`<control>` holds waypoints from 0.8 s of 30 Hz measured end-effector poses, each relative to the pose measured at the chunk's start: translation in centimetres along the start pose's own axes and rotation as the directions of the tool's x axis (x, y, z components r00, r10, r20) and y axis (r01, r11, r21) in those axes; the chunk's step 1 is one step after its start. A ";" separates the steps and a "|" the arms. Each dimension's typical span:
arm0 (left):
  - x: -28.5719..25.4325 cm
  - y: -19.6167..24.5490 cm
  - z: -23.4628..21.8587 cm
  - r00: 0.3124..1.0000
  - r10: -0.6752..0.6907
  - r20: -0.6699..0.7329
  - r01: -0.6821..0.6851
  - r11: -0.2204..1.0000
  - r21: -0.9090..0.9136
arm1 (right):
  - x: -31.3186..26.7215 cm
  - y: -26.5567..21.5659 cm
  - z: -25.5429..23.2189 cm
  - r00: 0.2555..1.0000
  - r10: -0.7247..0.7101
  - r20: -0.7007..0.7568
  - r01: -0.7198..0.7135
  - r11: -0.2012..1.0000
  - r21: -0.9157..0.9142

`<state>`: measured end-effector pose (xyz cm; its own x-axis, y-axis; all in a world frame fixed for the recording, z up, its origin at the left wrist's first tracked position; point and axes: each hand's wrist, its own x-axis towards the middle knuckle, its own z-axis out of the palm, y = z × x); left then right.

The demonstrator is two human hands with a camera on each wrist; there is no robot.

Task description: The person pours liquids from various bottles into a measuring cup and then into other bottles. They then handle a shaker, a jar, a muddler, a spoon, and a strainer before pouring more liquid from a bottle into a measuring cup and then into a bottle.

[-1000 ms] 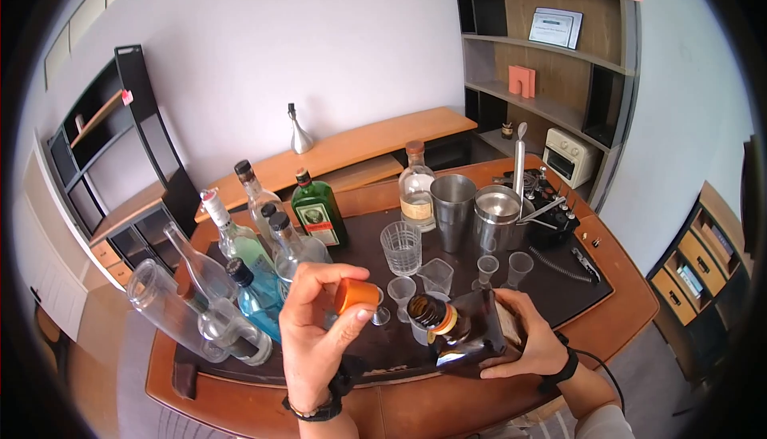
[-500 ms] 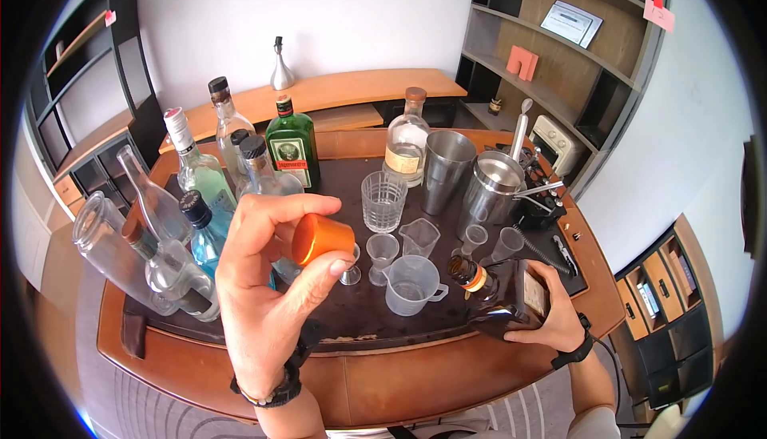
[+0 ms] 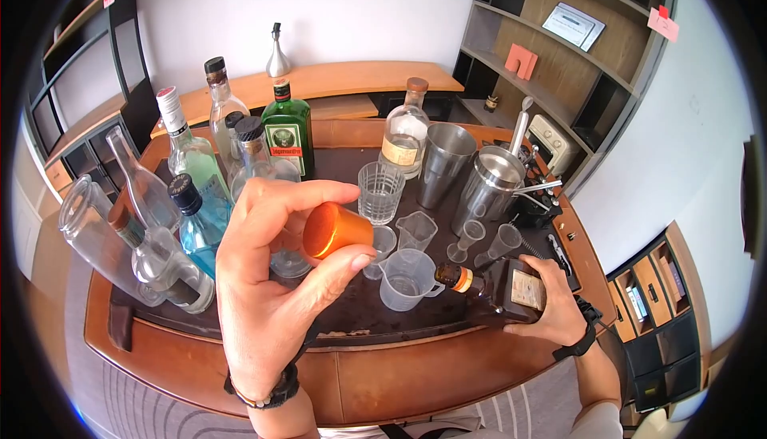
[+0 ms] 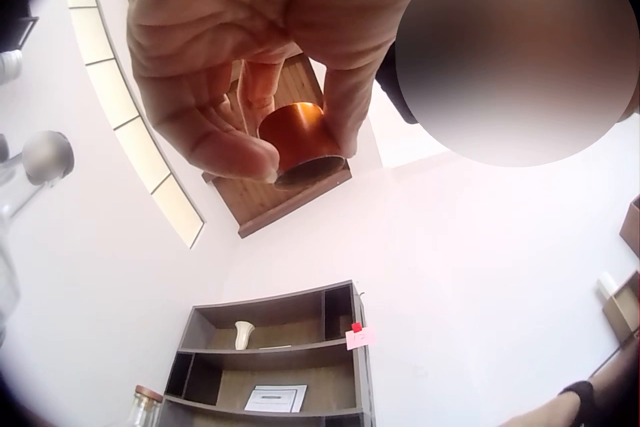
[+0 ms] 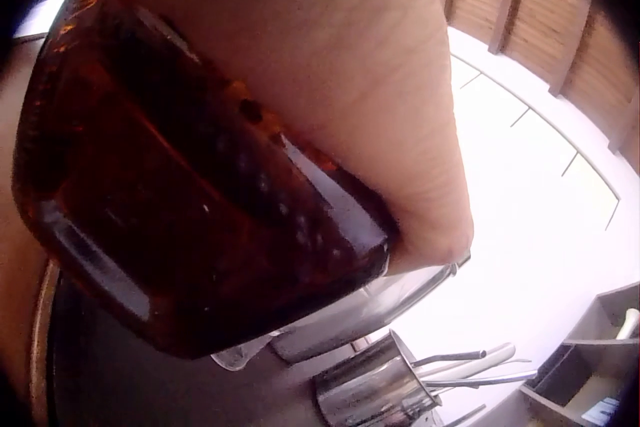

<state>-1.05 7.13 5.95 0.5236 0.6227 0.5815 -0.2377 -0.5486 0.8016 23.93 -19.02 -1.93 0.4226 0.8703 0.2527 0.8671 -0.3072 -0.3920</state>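
Note:
My left hand (image 3: 268, 295) pinches an orange bottle cap (image 3: 338, 231) between thumb and fingers, raised over the table's front half. In the left wrist view the cap (image 4: 300, 142) shows its dark hollow end. Around a dark brown square bottle (image 3: 511, 289), my right hand (image 3: 559, 311) is curled from the right. That bottle is uncapped and tilted, its mouth pointing left, close to the handle of a clear plastic measuring jug (image 3: 406, 281). In the right wrist view the amber glass of the bottle (image 5: 190, 207) fills much of the picture.
Several bottles, among them a green one (image 3: 288, 131) and a blue one (image 3: 200, 223), crowd the left. Behind the jug stand a cut-glass tumbler (image 3: 380, 193) and small measuring cups (image 3: 415, 231). Metal shaker tins (image 3: 445, 166) and a corked bottle (image 3: 403, 139) stand at the back.
The brown bottle has moved away from the left hand, rightward and lower, beside the jug. My left hand still holds the cap, now nearer the camera. The head view has shifted.

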 end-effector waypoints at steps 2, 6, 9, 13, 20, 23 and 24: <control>0.0 -0.2 -0.1 1.000 0.012 -0.004 -0.012 1.000 0.015 | 0.2 -0.1 -0.2 1.000 -0.008 0.005 0.008 1.000 -0.023; 0.1 -0.4 -0.2 0.998 0.056 -0.033 -0.054 0.998 0.033 | 0.5 -0.8 -0.6 1.000 -0.006 0.019 0.007 0.998 -0.065; 0.3 -0.9 0.1 0.989 0.118 -0.084 -0.115 0.993 0.038 | 0.6 -1.0 -0.8 1.000 -0.008 0.023 0.010 0.997 -0.076; 0.2 -0.3 -0.2 0.997 0.068 -0.036 -0.066 0.997 0.037 | 0.9 -1.3 -1.0 0.999 -0.007 0.036 0.011 0.995 -0.095; 0.1 -0.1 -0.4 0.999 0.030 -0.022 -0.029 0.999 0.031 | 1.6 -2.0 -1.5 0.998 -0.028 0.057 0.036 0.988 -0.151; 0.1 -0.1 -0.4 0.999 0.033 -0.034 -0.032 0.999 0.040 | 1.7 -2.2 -1.6 0.997 -0.047 0.056 0.057 0.982 -0.180; 0.1 -0.2 -0.4 0.999 0.038 -0.037 -0.036 0.998 0.041 | 1.8 -2.3 -1.6 0.997 -0.055 0.058 0.065 0.979 -0.192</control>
<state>-1.24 7.57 5.89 0.4833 0.6218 0.6163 -0.2225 -0.5936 0.7734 23.14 -17.39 0.83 0.3587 0.9067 0.2219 0.9271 -0.3185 -0.1974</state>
